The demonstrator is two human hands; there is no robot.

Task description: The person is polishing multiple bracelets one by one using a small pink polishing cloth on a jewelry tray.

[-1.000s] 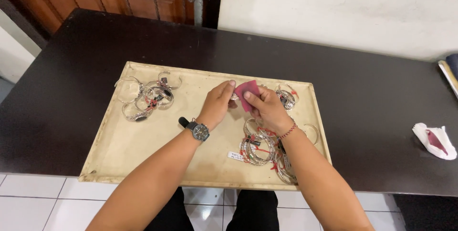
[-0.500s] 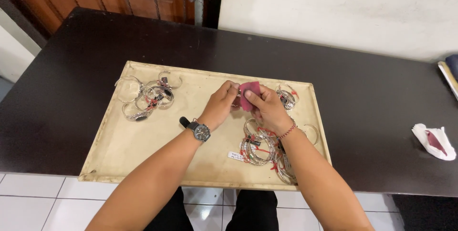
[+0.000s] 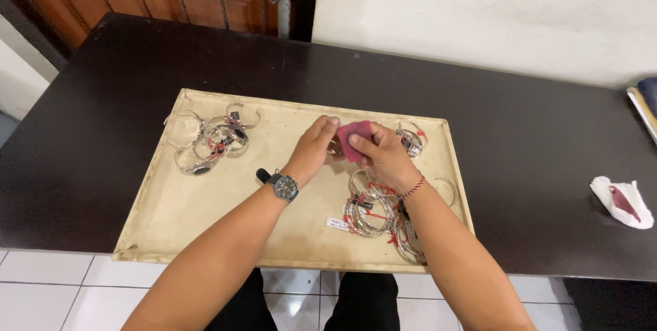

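Gripping red cloth [image 3: 356,138], both hands [image 3: 356,150] over beige tray [image 3: 205,208], dark table [image 3: 534,167].

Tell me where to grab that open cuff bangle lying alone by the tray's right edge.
Pinch the silver cuff bangle at the closed middle of its curved band, coming straight down from above; it lies flat on the beige tray, apart from the tangled pile of bangles.

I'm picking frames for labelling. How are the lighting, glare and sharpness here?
Head view: soft, even light, sharp throughout; faint sheen on the dark table; left hand and right hand with the red cloth unblurred; silver bangles glint slightly on the tray.
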